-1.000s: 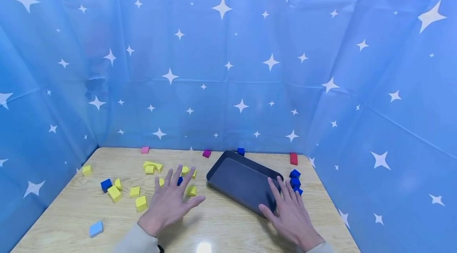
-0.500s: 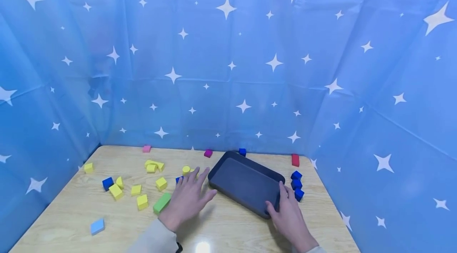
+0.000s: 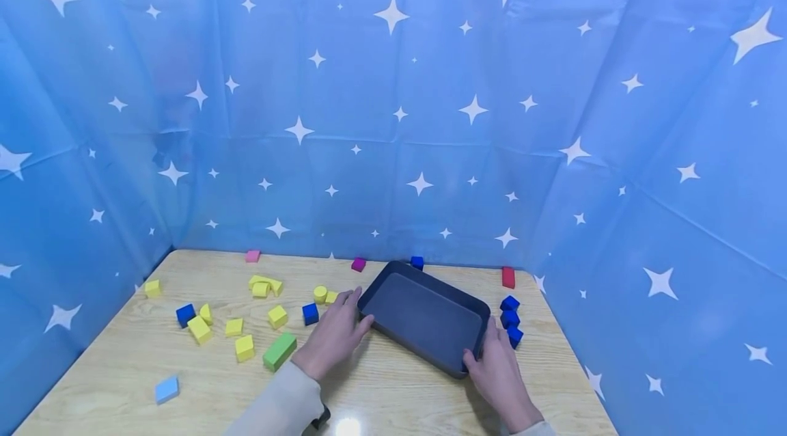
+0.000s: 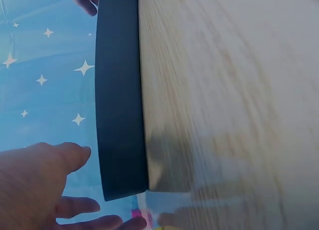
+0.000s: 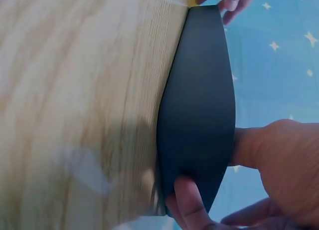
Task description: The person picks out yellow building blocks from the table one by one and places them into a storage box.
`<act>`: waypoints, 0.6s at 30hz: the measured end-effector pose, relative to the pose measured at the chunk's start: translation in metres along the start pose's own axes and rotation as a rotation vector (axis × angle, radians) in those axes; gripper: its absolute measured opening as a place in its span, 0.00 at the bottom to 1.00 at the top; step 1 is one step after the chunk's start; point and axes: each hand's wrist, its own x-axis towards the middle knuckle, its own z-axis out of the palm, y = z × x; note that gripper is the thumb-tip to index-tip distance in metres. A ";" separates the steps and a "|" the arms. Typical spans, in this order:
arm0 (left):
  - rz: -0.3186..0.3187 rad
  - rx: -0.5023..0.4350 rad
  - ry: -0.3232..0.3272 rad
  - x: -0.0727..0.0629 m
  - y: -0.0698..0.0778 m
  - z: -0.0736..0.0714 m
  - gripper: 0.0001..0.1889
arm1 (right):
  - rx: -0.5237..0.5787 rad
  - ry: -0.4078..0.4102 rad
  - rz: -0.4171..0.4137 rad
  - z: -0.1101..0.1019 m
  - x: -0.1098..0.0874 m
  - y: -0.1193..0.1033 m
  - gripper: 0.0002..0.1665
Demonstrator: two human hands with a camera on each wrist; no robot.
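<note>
A dark rectangular baking tray (image 3: pixel 425 316) lies at an angle on the table, its inside bare. My right hand (image 3: pixel 499 371) grips its right end; in the right wrist view the thumb goes behind the rim and a finger (image 5: pixel 189 195) presses the outer wall. At the opposite end, my left hand (image 3: pixel 335 337) reaches around the corner with spread fingers. The left wrist view shows its thumb (image 4: pixel 77 155) just short of the tray wall (image 4: pixel 119 95). Whether its other fingers touch the tray, I cannot tell.
Left of the tray lie several yellow blocks (image 3: pixel 244 348), a green block (image 3: pixel 279 352), blue cubes (image 3: pixel 310 314) and a light blue block (image 3: pixel 167 389). Blue cubes (image 3: pixel 509 319) and a red block (image 3: pixel 508 277) sit right. Starry curtains (image 3: pixel 393 115) enclose the table (image 3: pixel 381 402).
Both hands have moved in to the tray's ends. The left went right, uncovering the green block and a blue cube; the right has closed on the tray's edge. The tray has hardly moved.
</note>
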 end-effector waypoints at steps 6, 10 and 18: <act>-0.002 -0.025 0.000 0.010 -0.001 0.008 0.33 | 0.026 -0.005 -0.006 0.000 0.002 0.004 0.58; 0.001 -0.034 0.005 0.012 -0.001 0.010 0.30 | 0.032 -0.023 -0.008 -0.001 0.004 0.006 0.55; -0.003 -0.054 0.013 0.011 0.000 0.009 0.28 | 0.051 -0.065 0.011 -0.004 0.006 0.011 0.52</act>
